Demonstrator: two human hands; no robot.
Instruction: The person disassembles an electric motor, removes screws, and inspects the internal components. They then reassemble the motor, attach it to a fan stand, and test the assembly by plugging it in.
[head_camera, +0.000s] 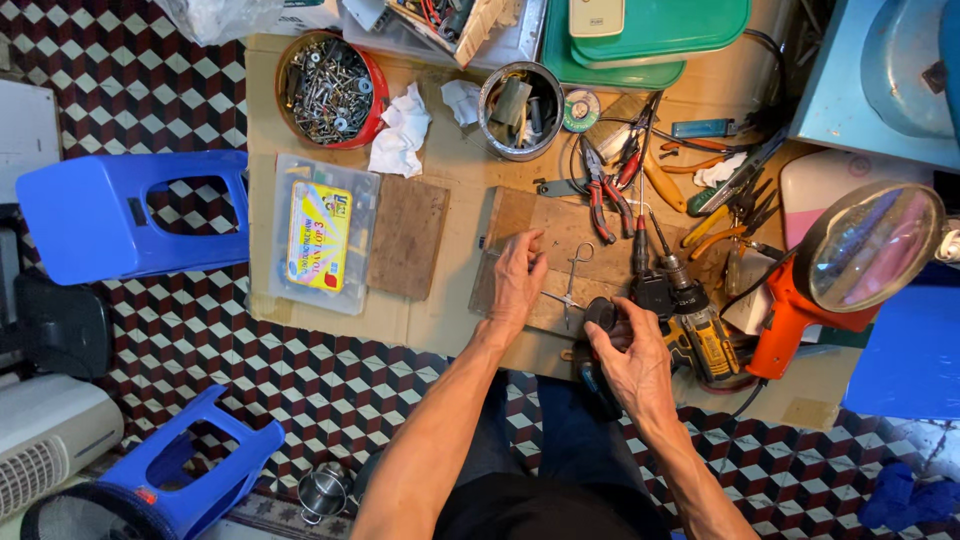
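Left hand (517, 283) flat, fingers spread, pressing on the wooden board (560, 235) atop the cardboard worktop (450, 190); holding nothing. Right hand (628, 352) curled, its grip closed around a small dark round part (601, 314), probably a knob or cap, though too dark to tell for sure.

To do this well: keep the board pinned firm under the left palm, keep the round part square in the right grip, thumb and fingers opposed, and avoid nudging the drill.

Just left of the right grip, on the board: thin steel forceps (572, 283), between the two hands. Just right of the grip and touching the hand's edge: a yellow-and-black drill (695, 325). Beyond the grip, farther up the board: red-handled pliers (603, 195). Well beyond, at the worktop's far edge: a tin of parts (520, 108) and a red bowl of screws (330, 90). Far right of the grip: an orange heat gun (790, 315) under a magnifier (868, 247).
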